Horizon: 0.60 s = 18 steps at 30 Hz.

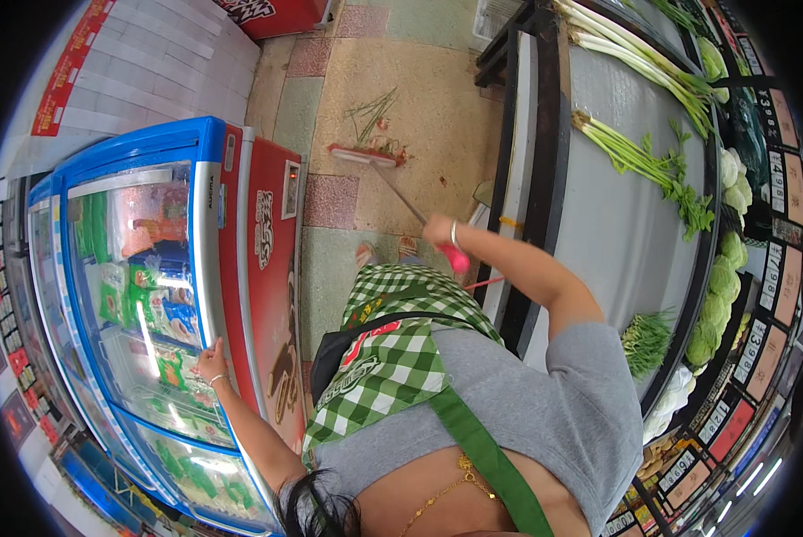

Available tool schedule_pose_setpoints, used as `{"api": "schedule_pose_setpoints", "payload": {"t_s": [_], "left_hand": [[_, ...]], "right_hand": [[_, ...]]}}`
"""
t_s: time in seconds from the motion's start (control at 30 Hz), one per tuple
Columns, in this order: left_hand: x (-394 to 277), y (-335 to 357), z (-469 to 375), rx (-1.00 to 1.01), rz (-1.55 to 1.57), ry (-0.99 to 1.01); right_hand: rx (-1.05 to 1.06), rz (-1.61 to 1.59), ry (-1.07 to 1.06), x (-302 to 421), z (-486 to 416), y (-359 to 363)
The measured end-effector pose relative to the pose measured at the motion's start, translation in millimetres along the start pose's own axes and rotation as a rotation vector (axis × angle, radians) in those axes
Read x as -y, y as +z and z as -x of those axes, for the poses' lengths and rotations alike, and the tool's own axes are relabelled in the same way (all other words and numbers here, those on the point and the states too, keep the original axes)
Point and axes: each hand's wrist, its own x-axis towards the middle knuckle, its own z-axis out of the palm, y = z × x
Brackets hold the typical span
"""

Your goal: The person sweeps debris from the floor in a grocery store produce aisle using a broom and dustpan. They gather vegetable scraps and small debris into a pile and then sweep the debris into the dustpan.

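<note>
My right hand (441,232) is closed around the thin handle of a broom (401,193). The handle's pink end (455,259) sticks out behind the hand. On the floor beyond my feet lies the broom's wide head (366,156), red and white. Long green leaf scraps (374,115) and reddish-brown bits lie against and just beyond it. My left hand (213,363) rests on the blue and white rim of a glass-topped chest freezer (207,268), holding nothing that I can see. Packaged food (163,268) shows through the freezer's glass.
A vegetable stand (616,248) runs along the right, bearing leeks (643,64), celery (626,151), cut green stalks (646,342) and cabbages (713,295). Its dark frame edge is close to my right arm. Patterned tiles (331,201) cover the aisle. A red cabinet (280,17) stands farther ahead.
</note>
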Motion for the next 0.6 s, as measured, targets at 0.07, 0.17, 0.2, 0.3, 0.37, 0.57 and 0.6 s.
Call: {"api": "schedule_pose_setpoints", "payload": {"t_s": [0.07,0.17,0.2,0.3,0.37,0.57,0.6], "left_hand": [[3.6,1.3,-2.5,0.033,0.037,-0.084],[-6.4,-1.2,1.0,0.093,0.108,-0.162],[-9.8,-3.8,-1.1,0.117,0.058,-0.131],[18.9,-5.4,-11.4,0.184,-0.178,-0.185],[-24.4,-13.0,-17.0,0.316,-0.259,-0.136],[-130.1,-9.6,-32.6,0.498,0.024,-0.077],[-145.4,-6.5,-30.7,0.539,0.118,-0.086]], "right_hand": [[0.034,-0.186,0.086,-4.2,9.7,1.5],[0.096,-0.632,0.129,-2.3,43.8,-51.5],[0.094,-0.823,0.292,-1.6,46.2,-69.4],[0.048,-0.881,0.424,13.4,49.3,-122.9],[0.035,-1.051,0.447,-14.4,28.6,-136.0],[-0.082,-0.259,0.033,-34.7,-46.8,-139.4],[-0.088,-0.260,0.066,-11.9,-49.2,-138.1]]}}
